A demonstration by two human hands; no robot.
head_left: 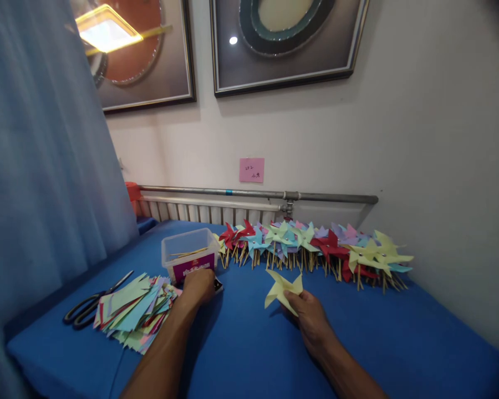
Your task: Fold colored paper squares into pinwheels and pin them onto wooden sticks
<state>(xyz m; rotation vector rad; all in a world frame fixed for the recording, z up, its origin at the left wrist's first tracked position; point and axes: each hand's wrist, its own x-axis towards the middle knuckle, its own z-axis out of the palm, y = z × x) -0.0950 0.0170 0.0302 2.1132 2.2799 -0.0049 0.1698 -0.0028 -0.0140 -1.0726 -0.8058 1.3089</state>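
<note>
- Yellow paper pinwheel (280, 289): in R hand (311, 320), above the middle of the blue tabletop (245, 349), no stick visible on it.
- R hand: thumb + fingers pinching the pinwheel near its right edge, prob. so the folds don't spring open & the blades get no crush.
- L hand (199, 284): fingers bent down at near side of the clear plastic tub (193, 265); can't tell if they grip anything, b/c back of hand hides the tips. Dark, metal-edged object (218, 285) just right of it.
- Thin sticks (191, 254) lie in the tub, prob. set there for easy L-side reach.
- Paper pile (133, 310) nearer & left of tub; scissors (85, 310) farther left, prob. parked out of the way.
- Stick-mounted pinwheels (278, 234) bunched along far right, heads up, likely to save space.
- Held one's look: pale, plain, 4 pointed blades, crisp folds; similar yellow ones at the row's right end.
</note>
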